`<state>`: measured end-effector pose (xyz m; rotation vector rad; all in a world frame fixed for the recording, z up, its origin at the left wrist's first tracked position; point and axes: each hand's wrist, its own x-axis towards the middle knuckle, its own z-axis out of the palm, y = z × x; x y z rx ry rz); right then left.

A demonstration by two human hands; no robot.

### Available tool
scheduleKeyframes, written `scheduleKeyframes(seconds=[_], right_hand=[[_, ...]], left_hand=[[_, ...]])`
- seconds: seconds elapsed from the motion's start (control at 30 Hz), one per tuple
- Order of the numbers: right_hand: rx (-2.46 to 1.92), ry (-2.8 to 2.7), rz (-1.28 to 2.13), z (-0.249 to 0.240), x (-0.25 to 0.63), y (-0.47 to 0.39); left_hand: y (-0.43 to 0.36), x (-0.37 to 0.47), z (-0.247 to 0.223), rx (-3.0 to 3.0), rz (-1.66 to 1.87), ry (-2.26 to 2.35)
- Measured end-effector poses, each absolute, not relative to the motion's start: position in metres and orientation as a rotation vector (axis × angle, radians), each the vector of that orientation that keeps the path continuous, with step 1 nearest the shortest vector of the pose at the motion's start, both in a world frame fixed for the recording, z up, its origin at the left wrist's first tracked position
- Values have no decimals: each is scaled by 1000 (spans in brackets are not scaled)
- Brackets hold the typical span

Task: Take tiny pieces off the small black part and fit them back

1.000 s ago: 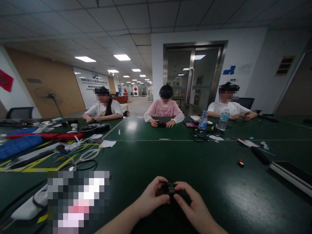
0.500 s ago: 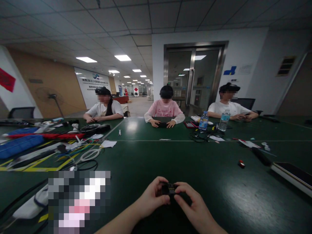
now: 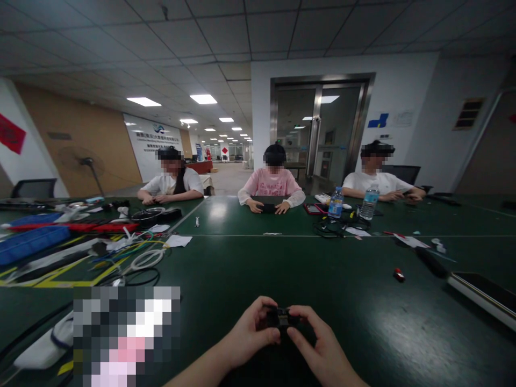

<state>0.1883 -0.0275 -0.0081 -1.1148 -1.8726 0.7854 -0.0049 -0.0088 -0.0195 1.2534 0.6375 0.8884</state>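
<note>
Between my two hands is a small black device [image 3: 282,319], held just above the green table near its front edge. My left hand [image 3: 255,329] grips its left side, thumb below and fingers curled over the top. My right hand [image 3: 313,332] pinches the right side the same way. Both hands are closed on it, and the fingers cover its ends. Its exact kind is too dark and small to make out. A small red and black object [image 3: 399,274] lies on the table to the right of my hands.
Cables [image 3: 149,259], a blue tray [image 3: 34,244] and a white power strip [image 3: 42,344] crowd the left. Two water bottles [image 3: 335,202] stand at the back right. A flat dark device [image 3: 484,293] lies at the right edge. Three people sit across the green table [image 3: 226,258].
The black device is turned slightly in my fingers, and both hands still hold it. My view has shifted a little.
</note>
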Motion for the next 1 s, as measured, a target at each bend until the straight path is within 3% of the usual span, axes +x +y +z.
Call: scheduleKeyframes(seconds=[1.0], right_hand=[[-1078, -1924, 810, -1, 188, -31]], left_hand=[[-13, -2, -8, 1263, 887, 679]])
